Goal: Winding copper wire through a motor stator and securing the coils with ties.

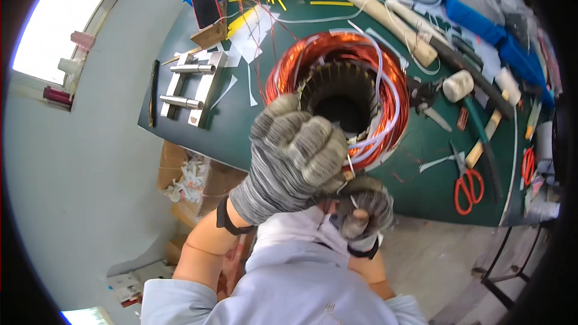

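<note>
A motor stator (293,63) with a thick ring of copper-red windings stands on the green table. Loops of white tubing (398,103) curve over its right side, and its dark bore faces up. My left hand (298,144), in a grey striped glove, is closed in a fist over the stator's front left edge. Just below the front edge is my right hand (368,207), gloved too, with a bare fingertip showing and the fingers curled. A short pale strand (350,162) shows between the two hands. Whatever either hand grips is hidden by the fingers.
Left of the stator lies a metal frame with two rods (192,87), below a phone (206,5) on a wooden stand. To the right are red-handled scissors (468,188), a white-headed mallet (459,86), pliers (424,93) and wooden rods (385,21). A cardboard box (208,183) sits beneath the table's left edge.
</note>
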{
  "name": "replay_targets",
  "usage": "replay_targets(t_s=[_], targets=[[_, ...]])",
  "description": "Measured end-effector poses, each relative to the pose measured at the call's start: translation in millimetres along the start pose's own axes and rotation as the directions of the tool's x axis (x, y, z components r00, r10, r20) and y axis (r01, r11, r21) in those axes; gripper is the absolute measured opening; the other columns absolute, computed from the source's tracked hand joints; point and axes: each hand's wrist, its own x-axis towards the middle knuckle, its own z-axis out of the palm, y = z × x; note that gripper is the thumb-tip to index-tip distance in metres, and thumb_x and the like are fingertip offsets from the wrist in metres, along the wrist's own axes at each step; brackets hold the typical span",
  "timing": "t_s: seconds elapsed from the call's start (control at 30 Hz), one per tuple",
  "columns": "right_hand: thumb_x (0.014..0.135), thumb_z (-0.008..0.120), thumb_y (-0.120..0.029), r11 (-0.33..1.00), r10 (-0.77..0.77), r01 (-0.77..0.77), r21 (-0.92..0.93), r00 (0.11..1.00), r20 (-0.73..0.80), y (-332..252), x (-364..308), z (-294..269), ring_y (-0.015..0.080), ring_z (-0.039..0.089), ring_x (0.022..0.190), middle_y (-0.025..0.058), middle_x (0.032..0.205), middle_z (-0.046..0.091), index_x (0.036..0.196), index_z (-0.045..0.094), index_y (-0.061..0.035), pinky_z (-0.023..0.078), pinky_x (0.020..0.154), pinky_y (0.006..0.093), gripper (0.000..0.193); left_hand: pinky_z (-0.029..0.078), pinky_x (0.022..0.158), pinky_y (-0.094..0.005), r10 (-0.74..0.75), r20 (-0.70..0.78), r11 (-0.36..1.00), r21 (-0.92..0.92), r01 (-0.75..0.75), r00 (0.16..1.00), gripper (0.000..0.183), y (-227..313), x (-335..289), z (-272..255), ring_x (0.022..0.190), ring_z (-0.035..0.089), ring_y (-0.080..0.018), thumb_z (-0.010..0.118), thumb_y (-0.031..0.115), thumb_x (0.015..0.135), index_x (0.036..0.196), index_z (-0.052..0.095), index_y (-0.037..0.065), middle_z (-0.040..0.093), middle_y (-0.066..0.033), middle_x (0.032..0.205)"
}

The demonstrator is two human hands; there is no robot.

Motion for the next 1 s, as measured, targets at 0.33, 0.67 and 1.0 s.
replay_targets(t_s=[0.33,0.67,1.0], targets=[[0.083,0.055,-0.025,0.969,0.072,-0.023,-0.244,0.978,0.193,-29.5,3.1,-58.2,0.0283,0.06,0.091,0.0128,0.103,0.062,0.099,0.061,-0.0067,0.049,0.077,0.0337,0.025,0.027,0.096,-0.0438,-0.198,-0.079,0.938,-0.304,0.165,0.977,0.022,9.5,7.9,0.7,0.079,0.053,-0.0258,0.065,0.011,0.069,0.089,0.058,0.004,0.055,-0.0081,0.081],[0.093,0.034,-0.035,-0.748,0.564,-0.398,-0.531,0.038,-0.825,-132.7,-550.1,-364.6,0.0309,0.061,0.081,0.0202,0.082,0.063,0.093,0.062,0.0008,0.046,0.069,0.043,0.045,0.026,0.1,-0.0405,0.09,-0.072,0.938,-0.328,-0.109,0.993,0.03,-21.4,-1.1,-0.9,0.073,0.054,-0.0215,0.068,0.009,0.069,0.096,0.057,0.006,0.056,-0.0059,0.086],[0.09,0.045,-0.009,0.949,0.188,-0.155,-0.275,0.978,0.095,-8.2,-25.4,-54.3,0.0125,0.051,0.078,0.0075,0.095,0.053,0.132,0.032,0.0018,0.045,0.07,0.0245,0.045,0.029,0.097,-0.0413,-0.064,-0.14,0.901,-0.434,-0.003,0.988,0.02,-20.1,0.1,0.2,0.079,0.053,-0.0235,0.065,0.009,0.07,0.088,0.058,0.006,0.056,-0.0068,0.078]])
